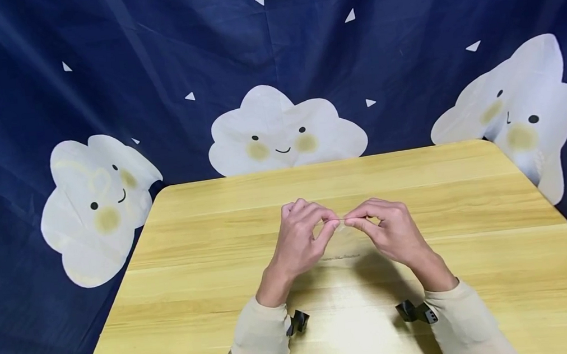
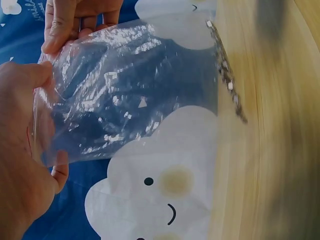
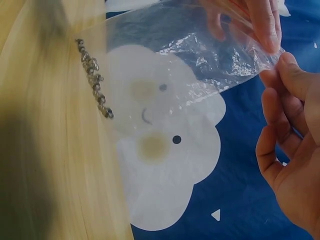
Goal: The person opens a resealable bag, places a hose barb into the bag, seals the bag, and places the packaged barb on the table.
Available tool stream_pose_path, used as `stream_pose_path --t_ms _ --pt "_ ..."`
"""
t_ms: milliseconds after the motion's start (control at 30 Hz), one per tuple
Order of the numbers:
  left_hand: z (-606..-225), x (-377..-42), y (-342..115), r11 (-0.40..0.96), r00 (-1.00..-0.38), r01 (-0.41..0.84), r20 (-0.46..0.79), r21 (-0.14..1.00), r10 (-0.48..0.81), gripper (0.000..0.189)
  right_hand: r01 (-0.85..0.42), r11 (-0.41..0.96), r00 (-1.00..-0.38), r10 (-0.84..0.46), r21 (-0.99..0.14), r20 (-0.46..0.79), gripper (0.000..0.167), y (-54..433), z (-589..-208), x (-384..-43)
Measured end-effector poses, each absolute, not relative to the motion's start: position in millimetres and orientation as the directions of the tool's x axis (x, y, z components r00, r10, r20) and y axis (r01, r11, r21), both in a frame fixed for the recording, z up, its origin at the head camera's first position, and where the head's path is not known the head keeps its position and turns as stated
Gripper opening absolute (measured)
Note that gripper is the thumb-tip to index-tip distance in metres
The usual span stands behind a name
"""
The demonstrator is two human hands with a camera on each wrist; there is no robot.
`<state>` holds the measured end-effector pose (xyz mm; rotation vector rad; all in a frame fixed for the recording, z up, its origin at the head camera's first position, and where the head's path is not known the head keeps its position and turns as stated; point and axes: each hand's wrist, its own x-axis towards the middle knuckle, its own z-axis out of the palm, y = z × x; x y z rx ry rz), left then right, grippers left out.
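Note:
A clear plastic zip bag (image 2: pixel 115 95) hangs between the two hands above the table. Along its bottom edge lies a row of small metal pieces (image 3: pixel 94 77), which look like nuts, seen in the head view as a thin dark line (image 1: pixel 341 257). The left hand (image 1: pixel 296 240) pinches the bag's top edge between thumb and index finger. Close beside it, the right hand (image 1: pixel 392 232) pinches the same edge with thumb and index finger. A thin red line shows near the bag's mouth in the left wrist view. Whether the mouth is sealed cannot be told.
A light wooden table (image 1: pixel 185 320) lies under the hands. Behind it hangs a dark blue curtain (image 1: pixel 151 53) with white clouds and triangles. Black devices (image 1: pixel 298 323) sit at both wrists, by the beige sleeves (image 1: pixel 257 342).

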<state>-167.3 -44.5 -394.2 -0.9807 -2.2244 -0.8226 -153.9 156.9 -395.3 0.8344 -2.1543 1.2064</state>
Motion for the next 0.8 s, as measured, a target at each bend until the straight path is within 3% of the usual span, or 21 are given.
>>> stream_pose_path --t_ms 267,800 --pt "-395 -168 -43 0.528 -0.544 0.800 0.719 0.287 0.433 0.009 -0.737 0.410 -0.660 -0.265 -0.538 0.702 0.003 154 -396 -154" --pt "-393 -175 -59 0.543 -0.604 0.758 0.703 0.362 0.375 0.010 -0.704 0.517 -0.652 -0.198 -0.487 0.732 0.020 164 -392 -154"
